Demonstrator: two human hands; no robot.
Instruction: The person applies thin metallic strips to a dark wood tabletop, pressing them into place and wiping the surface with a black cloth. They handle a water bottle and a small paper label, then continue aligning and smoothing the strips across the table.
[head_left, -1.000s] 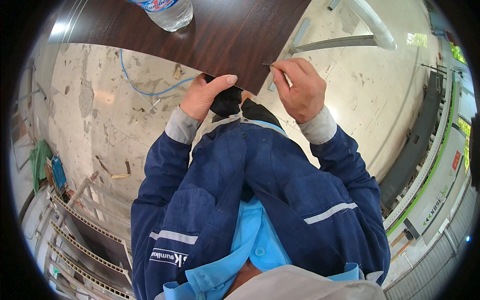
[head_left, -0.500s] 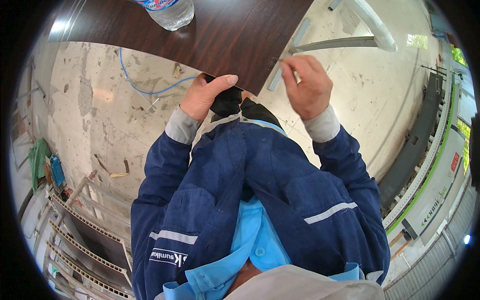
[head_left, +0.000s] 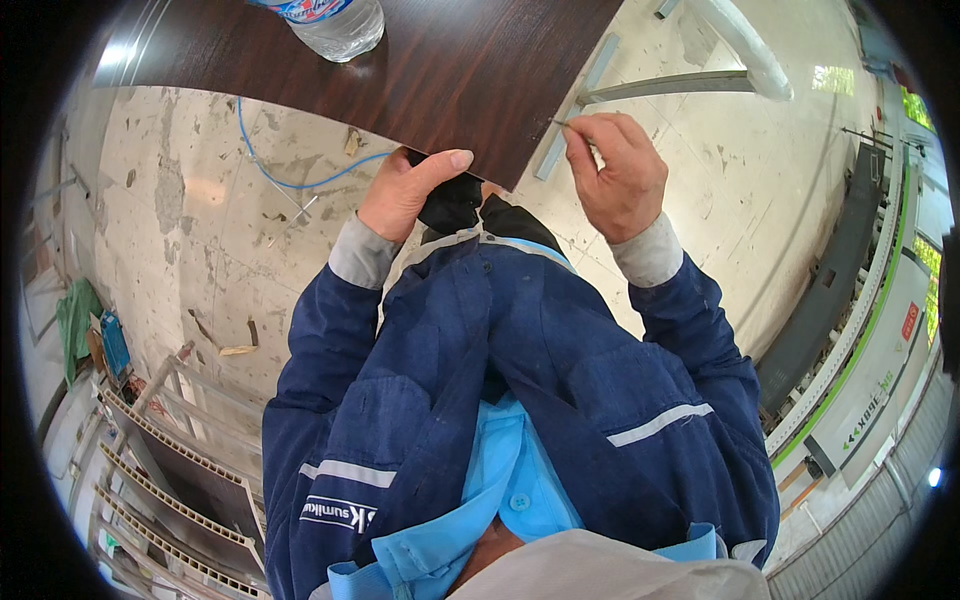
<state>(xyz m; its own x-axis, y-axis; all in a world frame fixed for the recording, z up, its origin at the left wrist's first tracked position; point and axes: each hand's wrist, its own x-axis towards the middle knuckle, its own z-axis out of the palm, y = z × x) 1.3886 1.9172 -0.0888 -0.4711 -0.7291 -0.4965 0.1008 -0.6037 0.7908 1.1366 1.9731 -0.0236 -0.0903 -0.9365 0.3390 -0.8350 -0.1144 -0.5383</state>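
A dark brown wood-grain board (head_left: pixel 470 80) lies in front of me, its near right corner pointing toward my body. My left hand (head_left: pixel 400 197) grips its near edge, thumb on the top face and fingers hidden underneath. Beside the right edge, my right hand (head_left: pixel 620 178) is closed in a pinch on a small thin dark piece (head_left: pixel 560 122). The tip of that piece is at the board's edge; its kind is too small to make out. A clear plastic bottle (head_left: pixel 345 32) with a blue and red label stands on the board.
A grey metal frame leg (head_left: pixel 665 88) lies beyond the board at right. A blue hose (head_left: pixel 300 184) runs over the stained floor. Ribbed-edge panels (head_left: pixel 175 500) rest in a rack at lower left. A long white and green machine (head_left: pixel 880 370) stands at right.
My right hand has turned slightly, and the thin piece in its fingers shows more plainly at the board's edge. The board and bottle have shifted very slightly left in the view.
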